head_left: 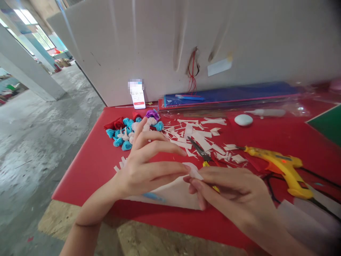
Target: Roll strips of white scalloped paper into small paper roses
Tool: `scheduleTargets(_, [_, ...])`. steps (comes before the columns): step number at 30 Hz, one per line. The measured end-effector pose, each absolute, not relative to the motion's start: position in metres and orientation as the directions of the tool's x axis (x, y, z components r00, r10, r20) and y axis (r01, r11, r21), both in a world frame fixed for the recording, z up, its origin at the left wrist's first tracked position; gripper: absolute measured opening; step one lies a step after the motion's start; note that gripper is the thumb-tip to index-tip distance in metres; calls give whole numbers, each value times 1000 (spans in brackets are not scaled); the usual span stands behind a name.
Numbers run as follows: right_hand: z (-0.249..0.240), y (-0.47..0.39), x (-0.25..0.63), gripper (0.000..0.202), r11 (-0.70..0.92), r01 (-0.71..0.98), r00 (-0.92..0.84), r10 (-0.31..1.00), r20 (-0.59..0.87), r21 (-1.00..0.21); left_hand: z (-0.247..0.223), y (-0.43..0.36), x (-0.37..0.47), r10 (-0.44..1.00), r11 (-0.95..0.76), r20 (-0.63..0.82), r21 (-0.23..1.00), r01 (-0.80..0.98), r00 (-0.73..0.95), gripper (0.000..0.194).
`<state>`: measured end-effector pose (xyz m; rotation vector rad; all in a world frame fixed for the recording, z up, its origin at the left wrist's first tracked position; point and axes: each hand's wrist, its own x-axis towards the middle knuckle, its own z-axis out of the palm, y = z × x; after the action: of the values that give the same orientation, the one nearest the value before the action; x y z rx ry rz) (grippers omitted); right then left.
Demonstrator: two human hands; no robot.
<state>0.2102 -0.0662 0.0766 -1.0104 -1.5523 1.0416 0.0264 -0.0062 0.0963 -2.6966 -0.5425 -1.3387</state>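
Observation:
A small curled piece of white paper [195, 172] is between the fingertips of both hands. My right hand [234, 195] pinches it between thumb and fingers. My left hand [146, 163] meets its other side with the fingertips, upper fingers raised and apart; the left thumb is mostly hidden. Beneath the hands lies a larger white sheet [176, 193] with a blue pen [154, 196] on it. Just beyond the fingers are scissors [199, 149] with yellow on the handles, partly covered by my right hand. Many white paper scraps [201, 138] surround the blades.
Red, blue, white and purple paper flowers [126, 133] are heaped at the back left. A yellow glue gun [279, 165] with a cord lies at right. Near the back are a white oval object [243, 120], a propped phone [137, 94] and blue wrapped sheets [229, 96].

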Motion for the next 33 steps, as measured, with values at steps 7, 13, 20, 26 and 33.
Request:
scheduleTargets(7, [81,-64,210,22,229,50,-230,950,212,-972,92,-7,27,201,-933,839,7,359,505,9])
scheduleTargets(13, [80,-62,211,29,164,-56,-272,947,173,-985,83,-9,28,139,-930,885,-37,365,445,10])
scheduleTargets(20, [77,-63,211,25,138,-99,-261,952,160,-985,89,-8,34,197,-924,884,24,381,423,5])
scheduleTargets(26, [81,-64,210,24,252,36,-224,945,238,-967,88,-8,31,202,-928,849,6,373,489,11])
scheduleTargets(33, [82,-64,209,24,292,111,-205,942,265,-950,89,-8,28,243,-917,840,35,398,485,8])
